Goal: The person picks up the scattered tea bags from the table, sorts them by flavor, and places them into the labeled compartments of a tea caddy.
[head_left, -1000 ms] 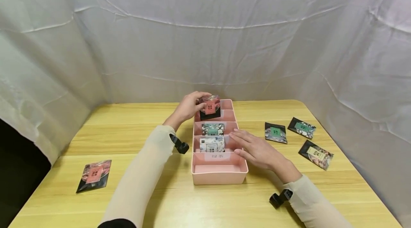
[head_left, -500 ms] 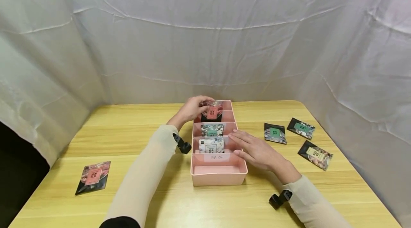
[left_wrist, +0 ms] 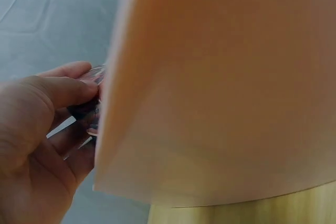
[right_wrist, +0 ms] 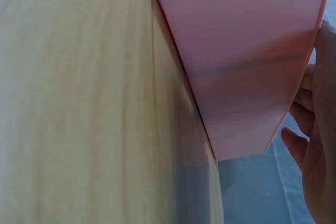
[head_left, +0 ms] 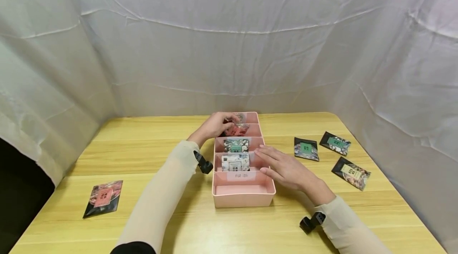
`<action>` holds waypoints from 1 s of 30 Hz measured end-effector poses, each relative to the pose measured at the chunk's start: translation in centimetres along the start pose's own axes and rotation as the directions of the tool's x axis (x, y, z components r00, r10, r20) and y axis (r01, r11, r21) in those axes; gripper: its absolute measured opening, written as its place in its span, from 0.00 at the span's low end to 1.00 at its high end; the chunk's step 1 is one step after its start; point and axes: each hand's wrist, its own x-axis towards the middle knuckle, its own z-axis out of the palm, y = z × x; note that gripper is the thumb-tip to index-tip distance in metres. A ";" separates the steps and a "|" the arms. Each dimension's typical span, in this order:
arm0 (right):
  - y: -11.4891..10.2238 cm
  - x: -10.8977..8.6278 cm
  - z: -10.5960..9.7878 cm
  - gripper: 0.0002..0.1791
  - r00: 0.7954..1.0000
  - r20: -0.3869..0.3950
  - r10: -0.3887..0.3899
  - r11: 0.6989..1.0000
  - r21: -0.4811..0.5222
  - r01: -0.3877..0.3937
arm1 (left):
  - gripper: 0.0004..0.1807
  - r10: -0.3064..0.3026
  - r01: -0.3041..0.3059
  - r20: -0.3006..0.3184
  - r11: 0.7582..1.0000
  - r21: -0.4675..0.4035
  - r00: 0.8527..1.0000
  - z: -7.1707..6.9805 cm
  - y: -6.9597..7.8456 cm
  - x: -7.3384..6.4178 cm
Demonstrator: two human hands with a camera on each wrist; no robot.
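My left hand (head_left: 213,125) reaches over the left rim of a pink divided box (head_left: 244,200). Thumb and fingers pinch a red and black tea sachet (head_left: 239,130), now mostly down in the second compartment from the back. In the left wrist view, the sachet (left_wrist: 86,111) shows between thumb and fingers beside the box wall. My right hand (head_left: 286,166) lies with fingers extended at the box's right rim, holding nothing. Nearer compartments hold a green floral sachet (head_left: 236,145) and a white floral sachet (head_left: 235,162). A handwritten label (head_left: 241,175) marks the front compartment.
Another red and black sachet (head_left: 103,198) lies on the table at left. To the right lie two green-labelled sachets, one nearer the box (head_left: 306,149) and one farther right (head_left: 335,143), plus a yellow-labelled sachet (head_left: 352,172). A pale curtain (head_left: 229,47) hangs behind.
My left hand has lowered the red and black sachet from above the box into the second compartment from the back. My right hand has stayed at the right rim.
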 end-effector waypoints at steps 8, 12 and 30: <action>0.0 0.0 0.0 0.31 1.000 -0.002 0.001 1.000 0.005 -0.001 | 0.08 -0.020 0.021 0.019 1.000 -0.018 1.000 -0.9 0.5 0.6; 0.0 0.0 -0.1 0.31 1.000 0.003 0.007 1.000 0.012 -0.007 | 0.07 -0.047 0.050 0.036 0.996 -0.074 0.998 -1.3 0.8 0.9; -0.2 0.2 -0.1 0.31 1.000 -0.001 0.001 1.000 0.018 -0.001 | 0.06 -0.067 0.061 0.169 0.997 0.044 0.983 -1.1 0.2 0.8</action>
